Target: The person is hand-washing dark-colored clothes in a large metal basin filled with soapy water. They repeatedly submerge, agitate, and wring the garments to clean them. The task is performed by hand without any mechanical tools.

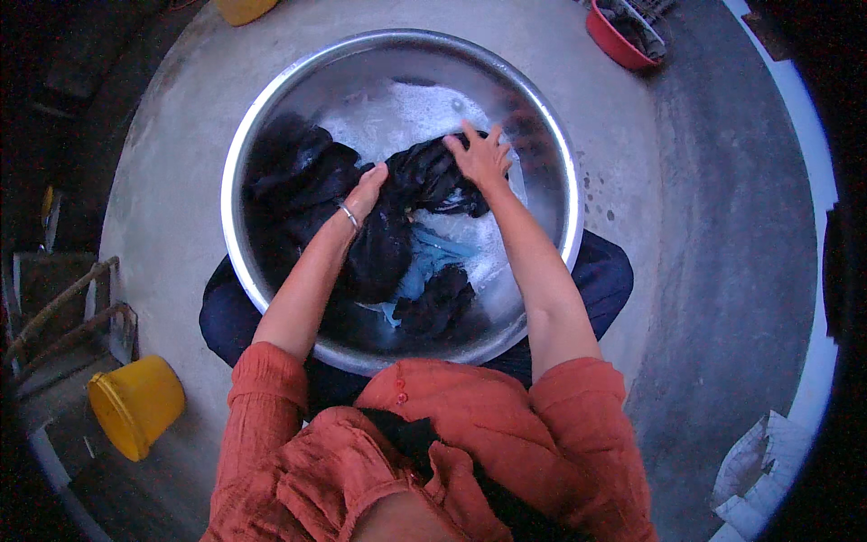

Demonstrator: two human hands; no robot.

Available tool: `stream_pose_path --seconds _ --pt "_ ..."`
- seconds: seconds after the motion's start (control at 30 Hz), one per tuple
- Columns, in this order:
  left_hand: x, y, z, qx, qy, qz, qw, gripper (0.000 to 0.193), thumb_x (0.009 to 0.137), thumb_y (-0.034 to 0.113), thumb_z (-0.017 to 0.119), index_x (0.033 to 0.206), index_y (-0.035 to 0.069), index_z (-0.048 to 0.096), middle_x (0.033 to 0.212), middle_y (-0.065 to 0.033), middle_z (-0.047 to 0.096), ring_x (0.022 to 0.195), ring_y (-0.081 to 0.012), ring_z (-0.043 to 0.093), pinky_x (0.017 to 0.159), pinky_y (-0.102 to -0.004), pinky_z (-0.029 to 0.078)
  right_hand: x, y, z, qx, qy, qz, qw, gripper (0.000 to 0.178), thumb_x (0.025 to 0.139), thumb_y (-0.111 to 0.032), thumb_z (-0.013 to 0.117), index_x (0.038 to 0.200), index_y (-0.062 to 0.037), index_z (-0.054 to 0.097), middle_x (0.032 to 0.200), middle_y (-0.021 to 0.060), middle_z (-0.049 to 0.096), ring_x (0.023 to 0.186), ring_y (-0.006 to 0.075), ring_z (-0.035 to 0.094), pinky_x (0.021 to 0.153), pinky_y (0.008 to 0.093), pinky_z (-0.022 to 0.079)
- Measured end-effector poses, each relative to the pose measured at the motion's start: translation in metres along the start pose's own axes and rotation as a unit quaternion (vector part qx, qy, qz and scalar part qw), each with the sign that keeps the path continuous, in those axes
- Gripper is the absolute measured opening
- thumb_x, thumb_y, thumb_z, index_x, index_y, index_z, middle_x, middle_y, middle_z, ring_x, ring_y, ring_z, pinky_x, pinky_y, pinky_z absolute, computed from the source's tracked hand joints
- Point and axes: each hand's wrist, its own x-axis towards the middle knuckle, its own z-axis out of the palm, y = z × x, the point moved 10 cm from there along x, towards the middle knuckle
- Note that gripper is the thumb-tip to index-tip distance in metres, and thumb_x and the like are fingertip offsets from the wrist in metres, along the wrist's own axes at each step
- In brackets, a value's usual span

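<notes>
A wide steel basin point(237, 144) holds wet black cloth point(316, 181) and a smaller light blue cloth point(432, 257) in shallow, sudsy water point(415, 113). My left hand point(368, 191), with a bangle point(349, 215) at the wrist, lies along the black cloth near the middle. Its fingers look stretched out and close together, seen edge-on, and the cloth hides part of them. On the right my right hand point(483, 161) spreads its fingers over the far end of the bunched black cloth. Another dark piece point(438, 303) lies at the near side of the basin.
The basin stands on a concrete floor point(704, 271), between my bent knees point(601, 280). A yellow bucket point(135, 406) lies tipped at the lower left. Far right is a red tub point(623, 36) with dark contents. A pale crumpled sack point(763, 470) sits at the lower right.
</notes>
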Motion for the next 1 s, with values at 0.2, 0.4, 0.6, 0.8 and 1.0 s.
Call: stream_pose_path --seconds 0.2,0.4,0.6,0.8,1.0 --pt "-0.029 0.009 0.046 -0.025 -0.009 -0.075 0.997 0.053 0.083 0.055 0.046 0.107 0.009 0.057 0.097 -0.0066 0.06 0.085 -0.0196 0.058 0.076 -0.0314 0.048 -0.046 -0.031 0.058 0.267 -0.099 -0.127 0.95 0.037 0.062 -0.028 0.064 0.093 -0.0089 0.062 0.113 0.023 0.044 0.101 0.0377 0.047 0.087 0.0403 0.04" --pt "-0.025 0.05 0.009 0.054 0.066 0.046 0.995 0.047 0.091 0.042 0.039 0.118 0.005 0.049 0.114 -0.0037 0.052 0.106 -0.0173 0.048 0.088 -0.0312 0.04 -0.14 -0.134 -0.058 0.305 0.099 -0.309 0.895 0.026 0.065 -0.03 0.065 0.077 -0.0071 0.062 0.107 0.0164 0.048 0.091 0.0315 0.055 0.072 0.0395 0.048" --pt "-0.014 0.052 -0.038 0.247 0.101 0.107 0.958 0.044 0.091 0.04 0.039 0.108 0.003 0.056 0.105 -0.0036 0.056 0.094 -0.0156 0.053 0.086 -0.0285 0.041 -0.082 -0.082 -0.021 0.342 0.124 -0.173 0.915 0.029 0.071 -0.032 0.058 0.073 -0.0031 0.059 0.085 0.0199 0.056 0.079 0.0349 0.057 0.067 0.0435 0.046" --pt "-0.018 0.051 -0.002 0.209 0.08 -0.006 0.975 0.053 0.091 0.04 0.041 0.121 -0.003 0.046 0.117 -0.0052 0.052 0.101 -0.0175 0.051 0.092 -0.03 0.037 0.02 0.02 0.027 0.154 -0.025 0.026 0.987 0.038 0.078 -0.033 0.049 0.111 -0.0139 0.056 0.131 0.0185 0.033 0.103 0.0394 0.046 0.086 0.0497 0.038" --pt "0.001 0.041 -0.058 0.127 0.097 -0.051 0.986 0.064 0.088 0.052 0.037 0.123 -0.002 0.044 0.121 -0.0082 0.05 0.108 -0.0199 0.047 0.096 -0.033 0.034 -0.031 -0.021 0.043 0.165 -0.094 -0.054 0.98 0.046 0.066 -0.03 0.064 0.11 -0.0235 0.057 0.138 0.0175 0.021 0.106 0.0479 0.042 0.077 0.0549 0.045"
